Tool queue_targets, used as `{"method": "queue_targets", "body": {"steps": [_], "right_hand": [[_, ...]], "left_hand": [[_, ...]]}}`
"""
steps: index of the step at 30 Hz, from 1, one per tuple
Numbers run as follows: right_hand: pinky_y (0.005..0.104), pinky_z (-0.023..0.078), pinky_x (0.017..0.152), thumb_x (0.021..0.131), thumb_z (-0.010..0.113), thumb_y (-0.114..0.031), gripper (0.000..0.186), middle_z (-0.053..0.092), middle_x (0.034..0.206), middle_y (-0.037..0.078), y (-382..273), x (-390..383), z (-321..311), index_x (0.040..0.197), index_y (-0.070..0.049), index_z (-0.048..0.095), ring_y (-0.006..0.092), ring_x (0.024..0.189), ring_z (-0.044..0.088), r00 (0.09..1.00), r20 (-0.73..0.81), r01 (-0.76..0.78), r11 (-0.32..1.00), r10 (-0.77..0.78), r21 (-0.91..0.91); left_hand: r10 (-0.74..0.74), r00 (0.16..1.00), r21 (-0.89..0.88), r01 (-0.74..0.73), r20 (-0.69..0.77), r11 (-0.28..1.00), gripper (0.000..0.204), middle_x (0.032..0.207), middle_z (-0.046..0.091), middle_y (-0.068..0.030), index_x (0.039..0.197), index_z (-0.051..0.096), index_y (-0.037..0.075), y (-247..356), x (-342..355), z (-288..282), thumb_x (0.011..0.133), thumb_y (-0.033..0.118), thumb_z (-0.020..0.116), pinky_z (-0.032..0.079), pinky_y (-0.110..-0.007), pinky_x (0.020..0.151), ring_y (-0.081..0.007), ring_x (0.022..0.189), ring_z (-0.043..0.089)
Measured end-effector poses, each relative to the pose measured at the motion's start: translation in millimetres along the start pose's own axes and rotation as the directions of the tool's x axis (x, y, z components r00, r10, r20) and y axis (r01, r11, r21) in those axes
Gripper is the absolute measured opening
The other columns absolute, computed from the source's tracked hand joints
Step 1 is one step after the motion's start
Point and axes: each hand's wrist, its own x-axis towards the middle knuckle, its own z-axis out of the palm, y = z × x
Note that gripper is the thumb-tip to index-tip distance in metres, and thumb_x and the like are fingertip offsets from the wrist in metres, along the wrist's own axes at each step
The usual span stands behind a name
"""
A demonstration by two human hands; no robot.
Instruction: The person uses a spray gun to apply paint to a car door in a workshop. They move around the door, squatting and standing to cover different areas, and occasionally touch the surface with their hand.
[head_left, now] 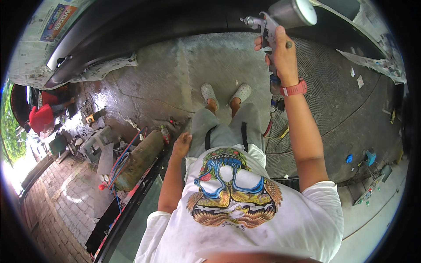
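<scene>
My right hand (286, 55) is raised at the upper right and wraps round the handle of a metal spray gun (267, 25). The gun carries a silver cup (289, 14) with a pale lid, and its nozzle points left, close to a glossy black car panel (175, 24). Below the grip, a blue fitting joins a hose (270, 125) that hangs down past my wrist. My left hand (180, 144) hangs low beside my grey trousers, its fingers loosely curled with nothing seen in them.
Newspaper masking (33, 61) covers parts around the black panel. At the left stand a rusty cylindrical tank (140, 160) with hoses and a bottle (165, 134); a person in red (41, 117) crouches beyond. A cord crosses the floor (162, 65); a small rack (368, 190) stands at the lower right.
</scene>
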Motion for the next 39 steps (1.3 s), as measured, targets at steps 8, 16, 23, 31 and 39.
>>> {"method": "queue_targets", "body": {"steps": [8, 16, 23, 31, 39], "right_hand": [[0.0308, 0.048, 0.05, 0.117, 0.047, -0.051, 0.059, 0.078, 0.088, 0.008, 160, 22, -3, 0.133, -0.001, 0.074, 0.0132, 0.056, 0.062, 0.979, -0.122, -0.187, 0.958, 0.163, -0.216], [0.0353, 0.059, 0.075, 0.115, 0.053, -0.054, 0.061, 0.082, 0.108, 0.015, 316, 24, 26, 0.152, -0.007, 0.063, 0.0212, 0.097, 0.08, 0.987, -0.154, -0.126, 0.808, 0.045, -0.576], [0.0549, 0.057, 0.096, 0.109, 0.062, -0.046, 0.055, 0.074, 0.123, 0.033, 405, -4, 100, 0.147, -0.006, 0.067, 0.0527, 0.114, 0.071, 0.982, -0.137, 0.003, 0.744, -0.128, -0.669], [0.0501, 0.059, 0.093, 0.111, 0.061, -0.039, 0.051, 0.076, 0.119, 0.03, 494, 24, 155, 0.145, -0.002, 0.067, 0.0458, 0.108, 0.074, 0.982, -0.048, 0.098, 0.717, -0.181, -0.69], [0.0445, 0.062, 0.091, 0.115, 0.055, -0.044, 0.051, 0.083, 0.111, 0.018, 550, 81, 154, 0.145, -0.005, 0.067, 0.0341, 0.099, 0.081, 0.803, -0.511, -0.223, 0.641, -0.306, -0.734]], "left_hand": [[0.141, 0.989, 0.308, -0.148, 0.045, 0.94, 0.041, 0.121, 0.079, -0.0227, 0.125, 0.074, 0.003, 3, -23, 3, 0.099, 0.034, 0.08, 0.061, -0.044, 0.091, -0.0331, 0.106, 0.079], [-0.134, 0.934, 0.264, 0.044, 0.332, 0.964, 0.024, 0.096, 0.081, -0.0172, 0.107, 0.076, 0.005, -53, 9, -14, 0.094, 0.023, 0.085, 0.06, -0.046, 0.083, -0.0355, 0.092, 0.079], [0.14, 0.95, 0.314, -0.228, 0.28, 0.921, 0.048, 0.15, 0.064, -0.021, 0.131, 0.069, 0.013, -121, 78, 4, 0.092, 0.033, 0.086, 0.049, -0.052, 0.11, -0.0418, 0.138, 0.06], [0.241, 0.939, 0.408, -0.326, 0.246, 0.853, 0.09, 0.177, 0.029, -0.0228, 0.162, 0.05, 0.017, -152, 137, 50, 0.089, 0.057, 0.085, 0.015, -0.07, 0.132, -0.0493, 0.164, 0.023], [0.159, 0.962, 0.328, -0.226, 0.22, 0.917, 0.094, 0.179, 0.027, -0.0186, 0.164, 0.05, 0.016, -152, 144, 64, 0.086, 0.055, 0.087, 0.01, -0.07, 0.133, -0.0456, 0.167, 0.019]]}}
